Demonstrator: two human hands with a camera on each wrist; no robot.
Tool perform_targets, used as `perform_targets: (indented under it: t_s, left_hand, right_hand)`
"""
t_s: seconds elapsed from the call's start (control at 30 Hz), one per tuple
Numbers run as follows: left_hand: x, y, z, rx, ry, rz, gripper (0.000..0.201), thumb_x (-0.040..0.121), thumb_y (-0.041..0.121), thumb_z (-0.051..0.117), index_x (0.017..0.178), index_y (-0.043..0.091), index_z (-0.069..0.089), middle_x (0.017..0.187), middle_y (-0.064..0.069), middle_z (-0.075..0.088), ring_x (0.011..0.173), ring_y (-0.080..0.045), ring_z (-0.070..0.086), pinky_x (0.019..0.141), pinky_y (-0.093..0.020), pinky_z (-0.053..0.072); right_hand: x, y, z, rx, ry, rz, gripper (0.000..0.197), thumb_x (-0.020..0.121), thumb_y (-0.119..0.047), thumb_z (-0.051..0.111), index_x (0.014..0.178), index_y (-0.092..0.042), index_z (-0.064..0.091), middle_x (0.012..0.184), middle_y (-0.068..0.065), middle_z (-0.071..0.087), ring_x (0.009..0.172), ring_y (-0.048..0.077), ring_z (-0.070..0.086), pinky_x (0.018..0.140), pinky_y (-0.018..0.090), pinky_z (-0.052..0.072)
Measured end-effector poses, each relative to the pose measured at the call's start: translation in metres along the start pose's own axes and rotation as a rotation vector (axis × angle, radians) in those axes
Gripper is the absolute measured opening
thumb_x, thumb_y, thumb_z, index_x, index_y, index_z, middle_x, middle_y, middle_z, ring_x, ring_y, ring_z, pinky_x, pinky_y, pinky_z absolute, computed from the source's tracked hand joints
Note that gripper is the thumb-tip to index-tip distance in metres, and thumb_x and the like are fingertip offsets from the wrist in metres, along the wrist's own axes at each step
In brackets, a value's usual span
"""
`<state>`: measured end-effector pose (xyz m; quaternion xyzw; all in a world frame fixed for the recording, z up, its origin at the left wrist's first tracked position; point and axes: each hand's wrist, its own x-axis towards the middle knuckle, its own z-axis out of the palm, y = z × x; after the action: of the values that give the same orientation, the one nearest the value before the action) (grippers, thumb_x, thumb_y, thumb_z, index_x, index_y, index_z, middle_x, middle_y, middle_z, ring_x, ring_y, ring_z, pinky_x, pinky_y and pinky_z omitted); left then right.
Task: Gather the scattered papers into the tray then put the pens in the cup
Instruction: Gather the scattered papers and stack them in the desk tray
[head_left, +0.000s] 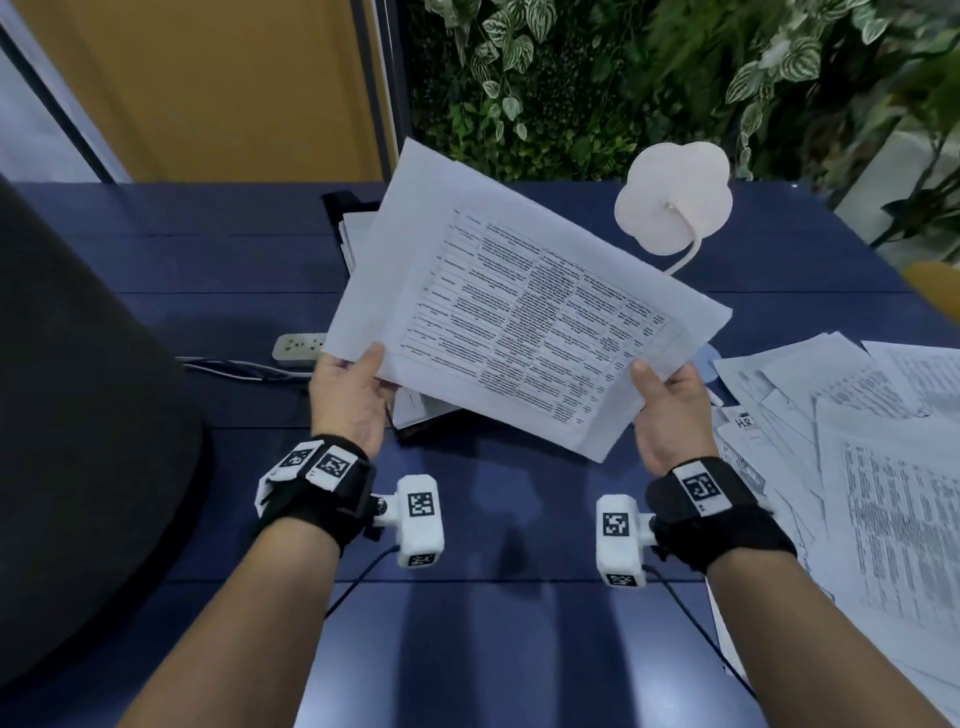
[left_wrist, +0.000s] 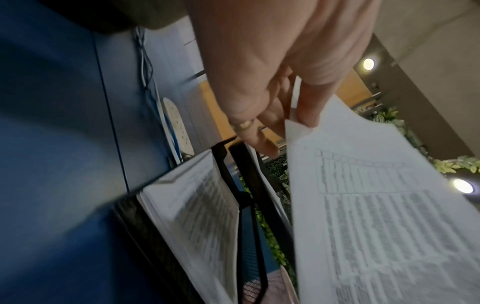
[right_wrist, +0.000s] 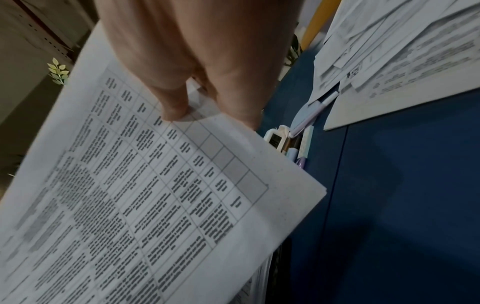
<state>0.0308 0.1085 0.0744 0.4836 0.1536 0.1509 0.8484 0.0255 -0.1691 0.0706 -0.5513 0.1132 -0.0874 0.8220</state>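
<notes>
Two hands | left hand (head_left: 347, 400), right hand (head_left: 670, 415) pinch printed sheets (head_left: 524, 312) | table text unreadable

A white flower-shaped lamp (head_left: 674, 201) stands at the back of the blue worktop (head_left: 467, 597). A power strip (head_left: 297, 347) with cables lies to the left, near a dark rounded shape (head_left: 78, 415). Leafy plants (head_left: 623, 78) and an orange panel (head_left: 208, 88) rise behind.

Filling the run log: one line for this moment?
stage: papers | left hand: holds sheets | right hand: holds sheets | tray: below
</notes>
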Motion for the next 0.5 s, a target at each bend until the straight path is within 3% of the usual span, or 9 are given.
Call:
perform_targets:
  t_s: [0.1, 0.2, 0.3, 0.5]
  left_hand:
    - [0.000, 0.003, -0.010, 0.108, -0.024, 0.051, 0.027, 0.090, -0.011, 0.050, 0.094, 0.015, 0.056, 0.081, 0.003, 0.070, 0.058, -0.007, 0.063, 0.044, -0.017, 0.044]
    - [0.003, 0.006, -0.020, 0.178, -0.136, 0.042, 0.028, 0.088, -0.007, 0.055, 0.098, 0.019, 0.057, 0.087, 0.007, 0.073, 0.073, -0.011, 0.067, 0.062, -0.024, 0.056]
    - [0.006, 0.009, -0.026, 0.302, -0.207, 0.041, 0.029, 0.079, 0.000, 0.067, 0.099, 0.020, 0.061, 0.089, 0.006, 0.074, 0.076, -0.011, 0.068, 0.065, -0.023, 0.055]
    - [0.005, 0.015, -0.024, 0.422, -0.247, 0.057, 0.028, 0.080, -0.007, 0.064, 0.097, 0.015, 0.067, 0.085, 0.007, 0.075, 0.081, -0.011, 0.069, 0.071, -0.020, 0.055]
  right_hand:
    - [0.004, -0.002, -0.005, -0.001, 0.004, -0.064, 0.026, 0.094, 0.003, 0.049, 0.105, -0.017, 0.060, 0.122, 0.011, 0.063, 0.116, 0.026, 0.059, 0.105, 0.047, 0.042]
    - [0.002, -0.007, -0.005, 0.021, -0.022, -0.097, 0.024, 0.080, -0.013, 0.066, 0.104, -0.017, 0.063, 0.111, 0.003, 0.069, 0.112, 0.024, 0.062, 0.103, 0.047, 0.044]
    - [0.002, -0.006, -0.007, 0.041, -0.048, -0.098, 0.042, 0.060, -0.029, 0.073, 0.099, -0.019, 0.065, 0.107, 0.000, 0.071, 0.111, 0.024, 0.062, 0.103, 0.050, 0.043]
    - [0.008, -0.002, -0.018, 0.048, -0.109, -0.097, 0.054, 0.061, -0.030, 0.076, 0.109, -0.014, 0.061, 0.116, 0.007, 0.067, 0.119, 0.032, 0.057, 0.104, 0.054, 0.040]
